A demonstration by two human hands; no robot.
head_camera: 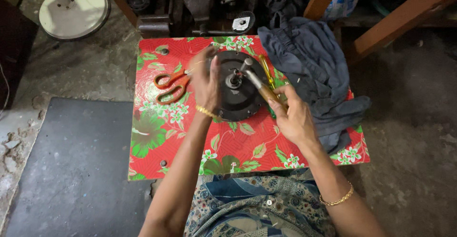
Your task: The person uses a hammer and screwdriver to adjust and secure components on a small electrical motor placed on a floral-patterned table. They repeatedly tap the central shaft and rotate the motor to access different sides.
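Note:
A dark round metal motor housing (238, 96) lies flat on a low table covered in red flowered cloth (190, 137). My left hand (204, 82) rests on the housing's left edge, fingers spread over the rim. My right hand (291, 115) grips a wooden-handled tool (262, 88) whose metal end points at the hub in the housing's middle. A yellow-handled screwdriver (267, 72) lies just right of the housing.
Orange-handled scissors (170, 85) lie on the table to the left. A grey-blue cloth (309, 70) is heaped on the table's right side. A white round base (74, 10) stands on the floor far left, a dark mat (71, 165) near left, and machine parts behind.

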